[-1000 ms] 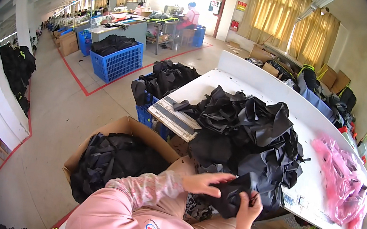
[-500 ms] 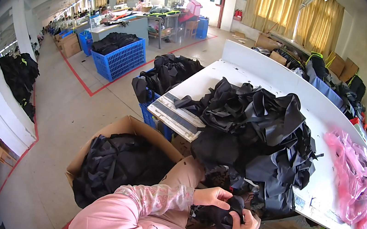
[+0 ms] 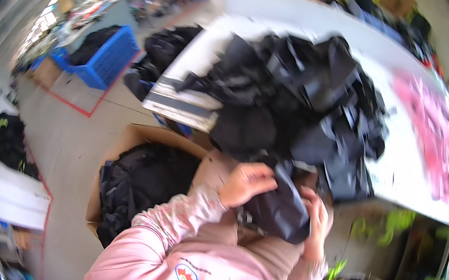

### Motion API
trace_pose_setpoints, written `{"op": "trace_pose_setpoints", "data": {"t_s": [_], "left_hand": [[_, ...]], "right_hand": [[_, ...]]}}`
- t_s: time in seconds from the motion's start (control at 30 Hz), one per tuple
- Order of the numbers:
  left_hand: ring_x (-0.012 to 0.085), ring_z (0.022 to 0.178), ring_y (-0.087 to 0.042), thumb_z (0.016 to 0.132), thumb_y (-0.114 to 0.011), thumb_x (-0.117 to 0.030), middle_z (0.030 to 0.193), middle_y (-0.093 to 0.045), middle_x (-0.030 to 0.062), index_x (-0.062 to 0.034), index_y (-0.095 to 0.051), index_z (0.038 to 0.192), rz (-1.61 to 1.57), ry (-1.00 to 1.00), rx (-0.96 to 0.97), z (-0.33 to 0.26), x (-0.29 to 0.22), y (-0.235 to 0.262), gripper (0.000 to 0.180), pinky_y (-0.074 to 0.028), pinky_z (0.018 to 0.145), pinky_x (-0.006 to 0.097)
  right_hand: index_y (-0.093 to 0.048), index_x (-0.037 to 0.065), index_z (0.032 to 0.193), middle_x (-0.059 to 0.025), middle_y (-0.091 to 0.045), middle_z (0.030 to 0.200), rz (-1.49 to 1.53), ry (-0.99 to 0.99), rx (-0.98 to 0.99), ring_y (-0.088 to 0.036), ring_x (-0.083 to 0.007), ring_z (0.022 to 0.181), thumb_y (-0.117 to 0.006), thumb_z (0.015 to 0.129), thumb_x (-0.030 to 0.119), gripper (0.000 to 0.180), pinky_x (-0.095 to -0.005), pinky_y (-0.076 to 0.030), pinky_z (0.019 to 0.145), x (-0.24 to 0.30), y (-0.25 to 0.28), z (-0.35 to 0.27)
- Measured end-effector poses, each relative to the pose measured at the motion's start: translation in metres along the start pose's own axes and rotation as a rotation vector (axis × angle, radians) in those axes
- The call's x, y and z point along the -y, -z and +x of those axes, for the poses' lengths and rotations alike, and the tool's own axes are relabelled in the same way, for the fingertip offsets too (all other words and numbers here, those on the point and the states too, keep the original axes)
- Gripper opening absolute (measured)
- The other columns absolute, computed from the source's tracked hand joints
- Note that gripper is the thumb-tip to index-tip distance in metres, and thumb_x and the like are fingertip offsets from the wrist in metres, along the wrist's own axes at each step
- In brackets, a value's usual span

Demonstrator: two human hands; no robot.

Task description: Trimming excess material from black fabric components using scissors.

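A black fabric piece (image 3: 278, 206) sits in my lap, gripped from both sides. My left hand (image 3: 247, 184) closes over its upper left edge, and my right hand (image 3: 317, 220) holds its right side. Both arms wear pink sleeves. Just beyond my hands, a big pile of black garments (image 3: 298, 98) covers the near part of the white table (image 3: 401, 174). The view is blurred by motion.
An open cardboard box (image 3: 132, 196) full of black garments stands on the floor to my left. A heap of pink fabric (image 3: 439, 145) lies on the table's right side. Farther off are a blue crate (image 3: 107, 59) and more black bundles (image 3: 162, 52).
The view has tilted downward and closer to the table. My hands have drawn the black piece off the pile's edge toward my lap, still holding it.
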State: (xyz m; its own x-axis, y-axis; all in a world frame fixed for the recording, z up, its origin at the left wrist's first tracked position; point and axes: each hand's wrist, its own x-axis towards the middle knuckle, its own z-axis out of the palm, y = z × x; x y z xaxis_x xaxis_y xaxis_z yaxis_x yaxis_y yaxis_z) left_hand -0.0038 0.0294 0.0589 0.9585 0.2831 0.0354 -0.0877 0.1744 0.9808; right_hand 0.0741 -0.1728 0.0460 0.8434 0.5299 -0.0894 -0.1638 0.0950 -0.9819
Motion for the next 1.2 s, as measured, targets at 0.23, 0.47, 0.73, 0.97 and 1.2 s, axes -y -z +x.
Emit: {"op": "trace_pose_setpoints", "data": {"t_s": [0.23,0.47,0.73,0.97,1.2], "left_hand": [[0.0047,0.074,-0.056,0.083,-0.064,0.003,0.082,-0.063,-0.0012,0.0009,-0.064,0.094,0.029,-0.024,-0.031,0.014,0.021,0.017,0.011,-0.047,0.070,0.019],[0.0112,0.092,-0.060,0.084,-0.062,0.004,0.101,-0.065,0.0068,0.0026,-0.059,0.111,-0.239,0.183,0.104,0.004,0.032,0.005,0.027,-0.048,0.087,0.025],[0.0086,0.088,-0.058,0.082,-0.066,0.001,0.093,-0.064,0.0025,-0.0015,-0.062,0.099,-0.277,0.158,0.080,0.004,0.038,-0.001,0.017,-0.047,0.084,0.024],[0.0114,0.093,-0.059,0.080,-0.065,0.007,0.102,-0.063,0.0054,-0.0017,-0.057,0.106,-0.281,0.097,0.062,0.004,0.027,-0.010,0.028,-0.047,0.088,0.027],[0.0171,0.101,-0.058,0.080,-0.060,0.014,0.110,-0.059,0.0140,-0.0047,-0.026,0.133,-0.062,-0.100,0.021,0.001,0.016,-0.019,0.066,-0.046,0.091,0.030]], "right_hand": [[-0.054,0.003,0.118,0.0023,-0.060,0.075,0.454,-0.175,-0.011,-0.050,-0.0017,0.055,-0.067,0.083,0.007,0.038,-0.0178,-0.039,0.048,-0.004,0.008,0.006],[-0.061,0.003,0.102,0.0058,-0.055,0.073,0.098,0.147,-0.285,-0.040,0.0015,0.049,-0.071,0.080,0.002,0.025,-0.0150,-0.028,0.043,0.008,0.047,0.004],[-0.049,-0.001,0.125,-0.0033,-0.058,0.105,-0.038,0.141,-0.102,-0.054,-0.0076,0.092,-0.076,0.078,0.012,0.056,-0.0223,-0.044,0.083,0.010,0.050,0.013],[-0.046,0.000,0.128,-0.0052,-0.059,0.110,0.062,0.084,-0.225,-0.058,-0.0080,0.090,-0.071,0.075,-0.001,0.058,-0.0206,-0.049,0.077,-0.007,0.050,0.005],[-0.054,0.002,0.117,-0.0011,-0.061,0.074,-0.225,0.376,-0.628,-0.059,-0.0060,0.069,-0.064,0.083,0.000,0.036,-0.0182,-0.045,0.060,0.009,0.051,-0.006]]}}
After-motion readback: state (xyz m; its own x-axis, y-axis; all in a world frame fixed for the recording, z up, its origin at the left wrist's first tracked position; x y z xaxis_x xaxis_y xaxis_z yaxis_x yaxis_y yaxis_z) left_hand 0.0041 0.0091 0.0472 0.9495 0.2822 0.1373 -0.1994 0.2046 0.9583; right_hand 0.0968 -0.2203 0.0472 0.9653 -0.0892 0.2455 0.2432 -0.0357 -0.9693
